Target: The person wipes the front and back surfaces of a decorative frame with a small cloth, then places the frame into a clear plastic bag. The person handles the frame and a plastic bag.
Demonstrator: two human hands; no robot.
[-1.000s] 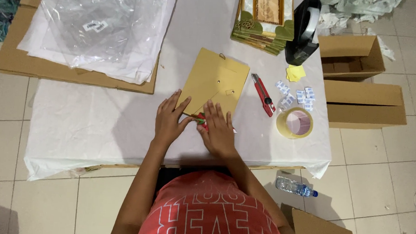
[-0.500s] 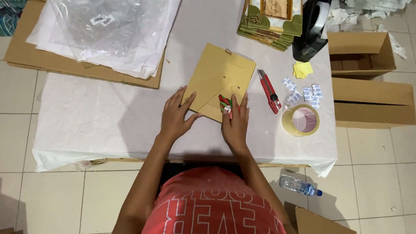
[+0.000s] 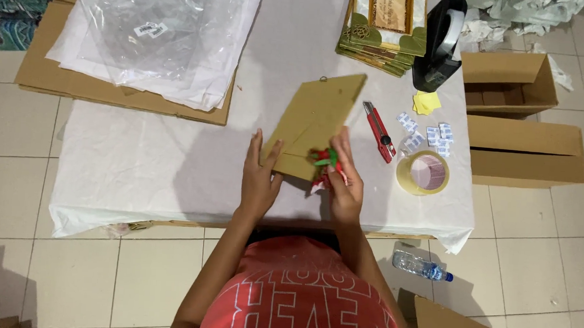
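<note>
On the white-covered desk [image 3: 141, 170], my left hand [image 3: 260, 179] lies flat and open, pressing the near left corner of the brown backing board [image 3: 317, 122]. My right hand [image 3: 345, 186] is closed around a small red-and-green ornament [image 3: 323, 160] at the board's near right edge. A red utility knife [image 3: 379, 122] lies just right of the board; a tape roll [image 3: 424, 173] sits beyond the knife.

Risk: the board could pivot under one-sided pressure, since only one corner is pinned. The ornament could crush or slip if my grip is uneven.

Compared with half a second earlier, my right hand has lifted the ornament off the board surface, and my left hand remains on the same corner.
</note>
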